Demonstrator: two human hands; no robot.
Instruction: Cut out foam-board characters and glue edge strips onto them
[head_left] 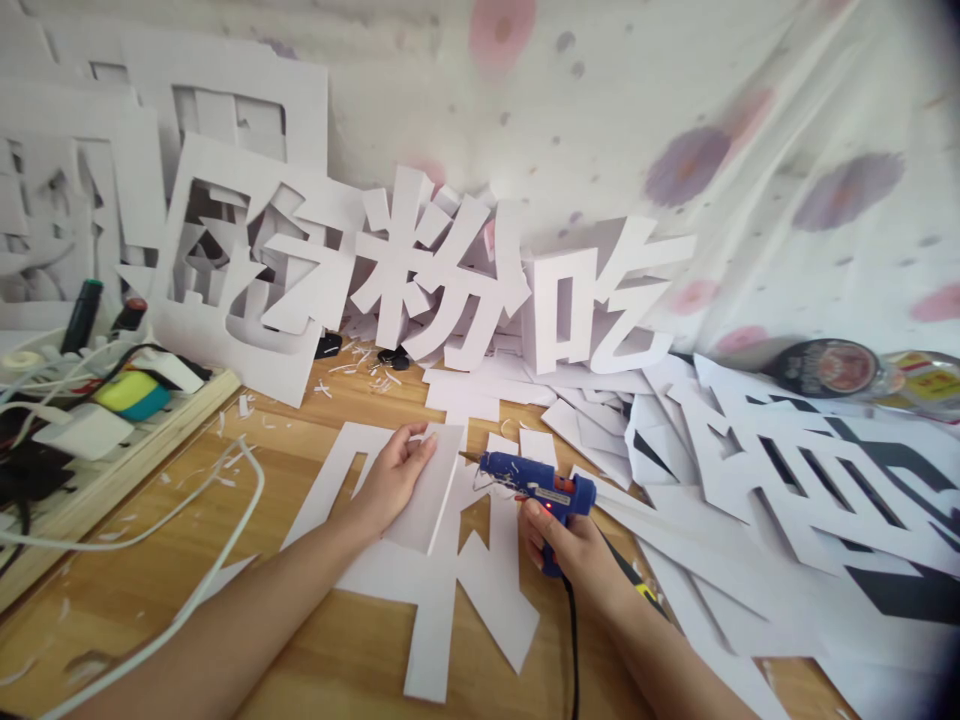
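Note:
My left hand (396, 478) grips a white foam board strip (429, 500), thumb on its face, tilted above a flat cut-out character (433, 640) of the same white board. In my right hand (559, 540) is a blue hot glue gun (536, 475), its small light glowing red. The gun's metal nozzle points left, close to the strip's upper right edge; whether it touches cannot be made out. Thin strands of glue hang under the nozzle. The gun's black cord runs down toward the near side of the table.
Finished white raised characters (465, 290) stand at the back. White boards with cut-outs (247, 340) lean at the left. Scrap sheets (750, 560) pile up on the right, near a bottle (832, 368). A wooden-edged tray (187, 420) holds cables and markers; a white cable (251, 500) loops across the table.

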